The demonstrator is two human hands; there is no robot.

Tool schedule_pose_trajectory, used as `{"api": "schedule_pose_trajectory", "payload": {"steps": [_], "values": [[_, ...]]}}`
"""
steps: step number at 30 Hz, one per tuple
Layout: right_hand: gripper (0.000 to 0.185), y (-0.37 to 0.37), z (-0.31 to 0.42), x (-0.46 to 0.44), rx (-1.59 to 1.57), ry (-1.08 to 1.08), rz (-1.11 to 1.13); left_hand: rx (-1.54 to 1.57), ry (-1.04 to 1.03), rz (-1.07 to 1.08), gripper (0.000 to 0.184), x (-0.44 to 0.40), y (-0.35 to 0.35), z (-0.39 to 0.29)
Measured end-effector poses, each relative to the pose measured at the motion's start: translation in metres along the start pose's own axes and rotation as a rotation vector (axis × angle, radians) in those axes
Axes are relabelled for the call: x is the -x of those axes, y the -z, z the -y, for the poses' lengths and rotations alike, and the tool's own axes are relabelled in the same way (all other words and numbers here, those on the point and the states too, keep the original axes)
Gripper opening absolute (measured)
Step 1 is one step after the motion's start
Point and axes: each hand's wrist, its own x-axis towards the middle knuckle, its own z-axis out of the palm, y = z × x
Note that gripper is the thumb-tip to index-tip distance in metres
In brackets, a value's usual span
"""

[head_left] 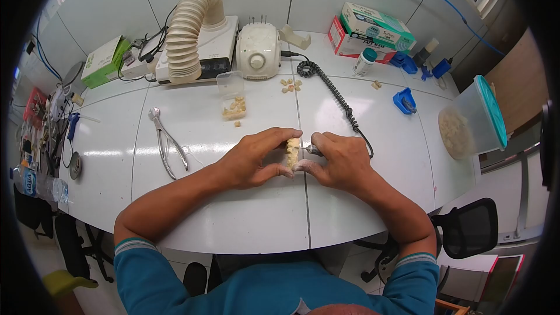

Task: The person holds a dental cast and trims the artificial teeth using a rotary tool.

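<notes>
My left hand [249, 160] grips a pale yellow dental model [293, 153] between thumb and fingers, with its row of teeth facing left. My right hand [343, 162] is closed around a rotary handpiece [314, 150], whose thin tip points left at the model. Whether the tip touches the teeth I cannot tell. My right thumb rests near the model's lower end. A coiled black cord [332, 92] runs from the right hand's side to a white control unit [258, 52]. Pliers with silver handles [166, 144] lie left of my left hand.
Beyond my hands stand a small clear box of yellowish pieces [234, 109] and a white ribbed suction hose [185, 35]. Mask boxes [376, 26], a white bottle [365, 62] and a blue holder [404, 102] sit back right. A teal-lidded tub [466, 119] is at the right edge.
</notes>
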Motion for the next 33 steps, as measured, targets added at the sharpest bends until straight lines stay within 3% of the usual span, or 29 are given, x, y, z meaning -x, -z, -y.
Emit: {"api": "schedule_pose_trajectory", "payload": {"steps": [33], "values": [[0.058,0.0025,0.0002,-0.0007,-0.019,-0.01,0.008,0.012,0.0,0.015,0.08,-0.0002,0.0002,-0.0018]]}}
